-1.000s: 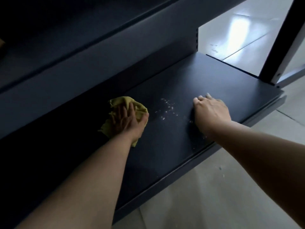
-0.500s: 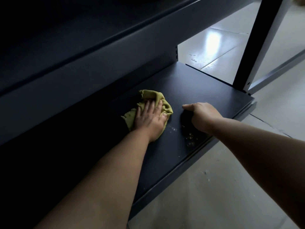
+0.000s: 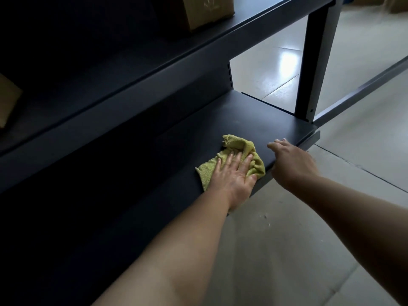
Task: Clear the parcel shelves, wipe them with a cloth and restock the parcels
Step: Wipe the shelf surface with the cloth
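The head camera shows the left hand (image 3: 229, 175) lying flat, fingers straight. It presses a crumpled yellow-green cloth (image 3: 239, 145) on the dark flat metal shelf (image 3: 254, 115), right by the front edge. The right hand (image 3: 295, 162) is loose and holds nothing, at that same edge. One more push that way might slide the cloth off onto the pale tiled floor (image 3: 287, 250). A brown cardboard box (image 3: 209, 12) sits on the upper shelf (image 3: 220, 40).

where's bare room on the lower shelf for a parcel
Bare: the shelf from the cloth right to the post. Left of the cloth is too dark to tell. Crowded: the front edge, where the left hand presses the cloth and the right hand sits beside it.
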